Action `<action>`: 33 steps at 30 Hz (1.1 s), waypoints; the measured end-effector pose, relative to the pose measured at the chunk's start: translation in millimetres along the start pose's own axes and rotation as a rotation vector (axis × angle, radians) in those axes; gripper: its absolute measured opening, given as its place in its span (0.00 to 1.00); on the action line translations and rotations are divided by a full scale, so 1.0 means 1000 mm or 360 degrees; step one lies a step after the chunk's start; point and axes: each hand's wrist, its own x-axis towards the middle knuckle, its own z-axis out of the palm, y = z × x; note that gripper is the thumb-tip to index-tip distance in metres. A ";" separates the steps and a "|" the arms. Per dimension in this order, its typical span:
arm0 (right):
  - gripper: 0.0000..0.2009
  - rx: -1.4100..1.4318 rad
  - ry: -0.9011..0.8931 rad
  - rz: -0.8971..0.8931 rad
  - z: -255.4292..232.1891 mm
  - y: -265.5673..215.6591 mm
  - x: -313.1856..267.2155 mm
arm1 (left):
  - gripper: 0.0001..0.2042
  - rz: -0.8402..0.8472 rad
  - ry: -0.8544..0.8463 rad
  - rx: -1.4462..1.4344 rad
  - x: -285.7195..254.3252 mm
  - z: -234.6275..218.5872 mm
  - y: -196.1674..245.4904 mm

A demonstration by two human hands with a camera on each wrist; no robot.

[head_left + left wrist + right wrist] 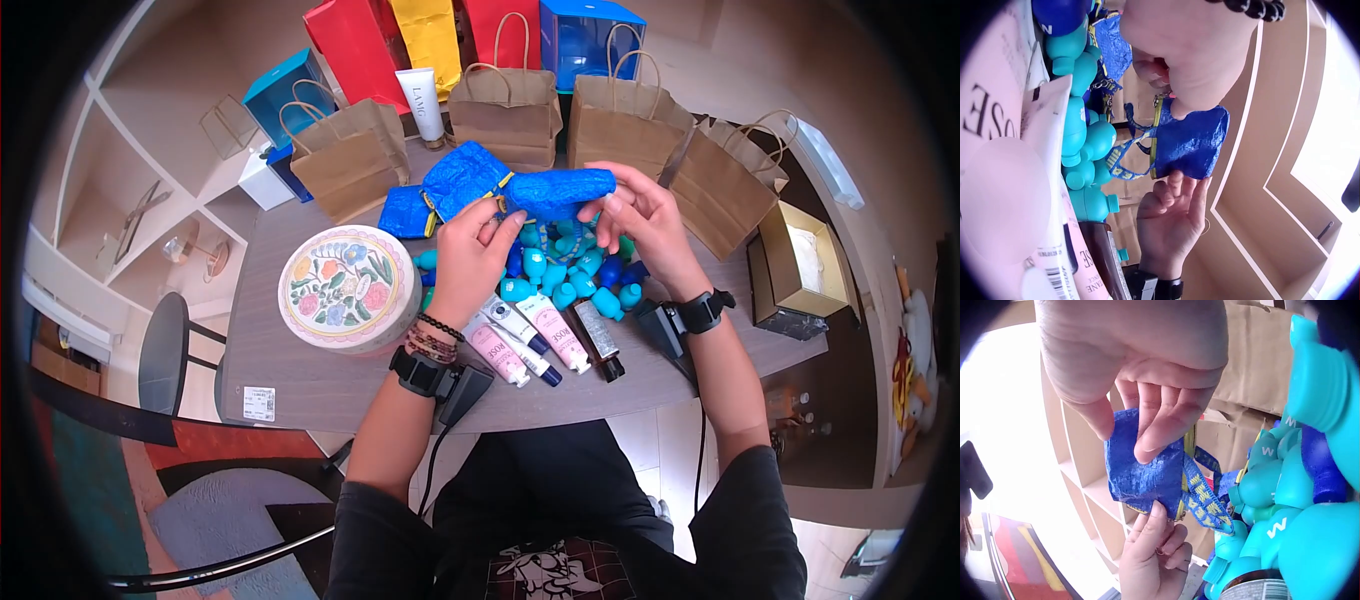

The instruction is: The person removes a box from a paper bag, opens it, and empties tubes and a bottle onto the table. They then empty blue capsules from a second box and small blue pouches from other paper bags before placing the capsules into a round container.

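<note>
Both hands hold a small blue woven zip pouch (560, 190) with yellow trim, upside down, its patterned straps (1127, 156) hanging toward the bottles. My left hand (470, 255) pinches the pouch by its yellow-trimmed edge. At the other end, the thumb and fingers of my right hand (650, 220) grip the blue fabric, as the right wrist view shows. Below the pouch lies a heap of small turquoise bottles (536, 263), some dark blue among them. Two more blue pouches, a larger one (465, 178) and a smaller one (404, 212), lie just behind my left hand.
Pink and white cream tubes (495, 352) and a dark bottle (597, 335) lie in front of the heap. A round floral tin (350, 290) stands left. Several brown paper bags (505, 115) line the back, with a white tube (421, 103) between. A tissue box (800, 265) sits right.
</note>
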 end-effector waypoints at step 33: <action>0.06 -0.0352 0.0006 0.0063 0.002 0.017 0.000 | 0.14 -0.0461 -0.0510 -0.0463 -0.001 -0.007 0.007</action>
